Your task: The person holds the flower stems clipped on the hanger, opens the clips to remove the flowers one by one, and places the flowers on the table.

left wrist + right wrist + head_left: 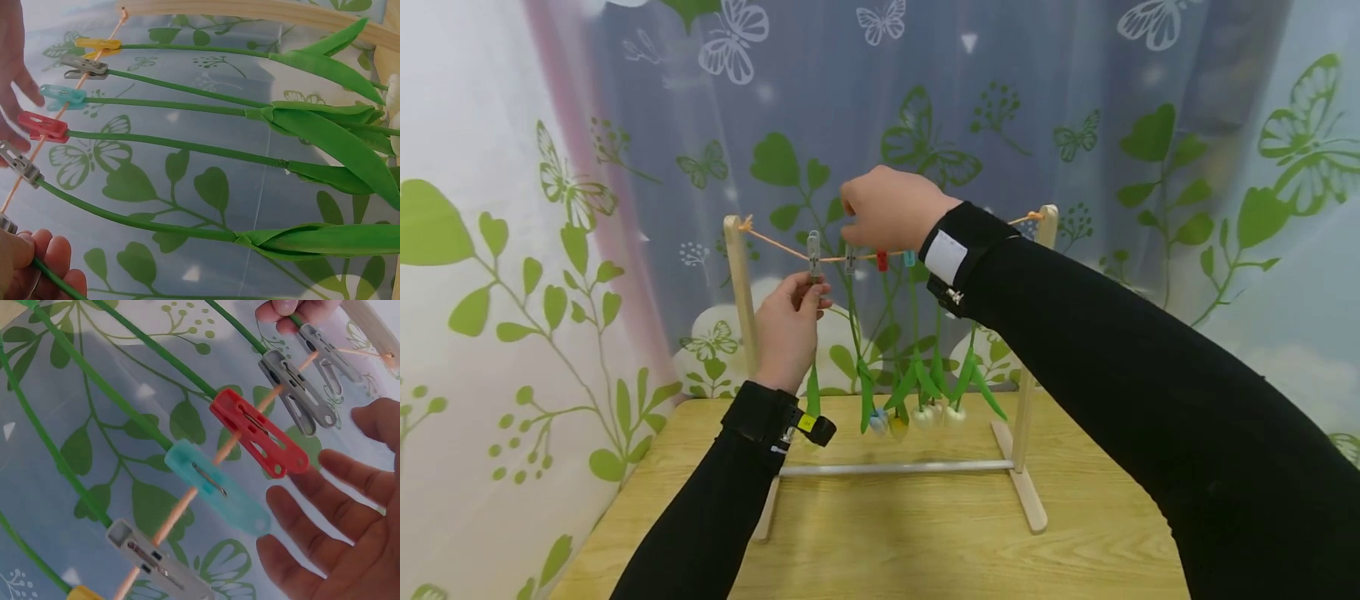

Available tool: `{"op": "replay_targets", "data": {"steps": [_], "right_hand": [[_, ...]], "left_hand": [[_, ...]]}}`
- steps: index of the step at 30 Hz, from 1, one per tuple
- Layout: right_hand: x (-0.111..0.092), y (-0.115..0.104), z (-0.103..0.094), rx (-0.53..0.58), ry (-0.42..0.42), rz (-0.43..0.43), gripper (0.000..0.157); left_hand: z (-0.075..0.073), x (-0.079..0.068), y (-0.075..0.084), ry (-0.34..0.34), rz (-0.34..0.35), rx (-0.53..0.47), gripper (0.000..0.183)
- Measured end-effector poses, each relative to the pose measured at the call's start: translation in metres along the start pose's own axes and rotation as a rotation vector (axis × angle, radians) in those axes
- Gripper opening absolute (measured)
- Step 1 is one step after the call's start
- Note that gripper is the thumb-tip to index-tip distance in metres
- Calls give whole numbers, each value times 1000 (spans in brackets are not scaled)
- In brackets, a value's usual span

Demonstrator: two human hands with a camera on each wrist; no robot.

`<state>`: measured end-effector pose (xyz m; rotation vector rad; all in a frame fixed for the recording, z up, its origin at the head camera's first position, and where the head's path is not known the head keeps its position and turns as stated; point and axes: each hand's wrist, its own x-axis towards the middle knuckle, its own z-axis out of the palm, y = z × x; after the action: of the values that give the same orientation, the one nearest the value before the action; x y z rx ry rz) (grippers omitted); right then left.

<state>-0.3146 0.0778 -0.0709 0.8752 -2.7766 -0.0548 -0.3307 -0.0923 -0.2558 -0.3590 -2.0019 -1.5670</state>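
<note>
At the left, the wooden left post (741, 287) held one end of an orange string (778, 244). Beside it, the left hand (788, 329) had its thumb and fingers pinched on a green stem (59, 282), just below the leftmost grey clothespin (814, 252), which stood upright at the string. Next came the second grey clothespin (850, 260), clipped on the string, and from it a stem hung down to a blue flower (878, 422). Near this pin was the right hand (895, 208); its fingers were apart and held nothing. Farther right, the red clothespin (882, 262), the turquoise clothespin (910, 258), one more grey clothespin (94, 66) and the yellow clothespin (103, 45) each held a stem. Below hung a yellow flower (898, 427) and white flowers (955, 414), heads downward above the table (880, 550). The right post (1024, 417) stood last.
</note>
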Motion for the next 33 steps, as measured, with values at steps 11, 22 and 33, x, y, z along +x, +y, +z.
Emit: {"op": "replay_targets", "data": {"steps": [11, 22, 33], "right_hand": [[18, -6, 20, 77, -62, -47, 45], [29, -16, 28, 99, -53, -55, 39], [30, -22, 34, 87, -17, -63, 28]], "left_hand": [[4, -2, -1, 0, -13, -20, 24], [0, -5, 2, -7, 27, 24, 27], [0, -5, 0, -10, 3, 13, 29]]}}
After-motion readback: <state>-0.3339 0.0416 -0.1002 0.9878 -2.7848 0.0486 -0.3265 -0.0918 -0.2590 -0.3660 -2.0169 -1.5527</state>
